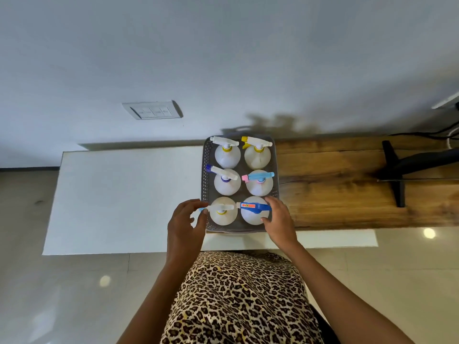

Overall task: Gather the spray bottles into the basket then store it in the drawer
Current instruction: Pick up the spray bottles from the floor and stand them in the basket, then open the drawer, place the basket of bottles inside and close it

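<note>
The grey basket (205, 180) on the tabletop (124, 194) holds six upright spray bottles (227, 157) in three rows of two. Left hand (185, 223) and right hand (279, 219) flank its near end, fingers spread, gripping nothing; contact is unclear. A monitor stand (395, 170) stands well apart.

A pale wall (223, 58) carries a white switch plate (152, 110). Below it a white counter (124, 194) meets a wooden top (347, 184), where a black monitor stand (397, 175) sits near the right edge. The glossy beige floor tiles (62, 294) reflect round ceiling lights.
</note>
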A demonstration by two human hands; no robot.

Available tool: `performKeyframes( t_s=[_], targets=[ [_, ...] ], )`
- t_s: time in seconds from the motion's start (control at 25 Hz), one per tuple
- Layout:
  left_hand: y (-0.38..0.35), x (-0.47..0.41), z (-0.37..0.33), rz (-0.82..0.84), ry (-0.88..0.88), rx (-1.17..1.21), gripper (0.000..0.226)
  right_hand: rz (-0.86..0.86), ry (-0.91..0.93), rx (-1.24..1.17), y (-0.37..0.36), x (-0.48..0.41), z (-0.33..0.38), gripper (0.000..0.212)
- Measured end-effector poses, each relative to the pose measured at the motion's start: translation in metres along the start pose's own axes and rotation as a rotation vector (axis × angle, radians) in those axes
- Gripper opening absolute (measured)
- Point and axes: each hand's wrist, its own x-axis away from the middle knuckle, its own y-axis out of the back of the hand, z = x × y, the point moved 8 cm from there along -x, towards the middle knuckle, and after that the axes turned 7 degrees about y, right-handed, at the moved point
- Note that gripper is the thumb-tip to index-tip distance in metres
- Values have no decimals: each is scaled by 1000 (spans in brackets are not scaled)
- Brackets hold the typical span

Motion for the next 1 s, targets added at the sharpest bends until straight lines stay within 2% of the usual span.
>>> performKeyframes(
  t_s=[0.08,0.2,0.32,0.52,0.68,0.8,0.88,1.0],
  targets=[
    [-1,-14,-1,24,-27,-29,17,-101,-128,-92,5,12,-12,59],
    [-1,-41,-11,52,-107,-45,17,-309,-414,-272,5,37,-28,54],
    [-5,-84,-23,100,-164,-68,17,-488,-708,-544,-16,61,-33,48],
    [-40,-176,-42,289,-190,-218,34,-622,-1105,-1026,-92,70,-30,48],
    [-90,-248,-54,405,-253,-340,48,-720,-1259,-1340,-153,54,-30,51],
    [-146,-289,-45,569,-250,-548,45,-813,-1333,-1388,-184,43,-34,53],
    [-181,-307,-29,692,-218,-638,42,-854,-1360,-1386,-195,36,-38,44],
    [-220,-323,-7,765,-196,-738,37,-910,-1355,-1386,-208,28,-47,34]
  ],
)
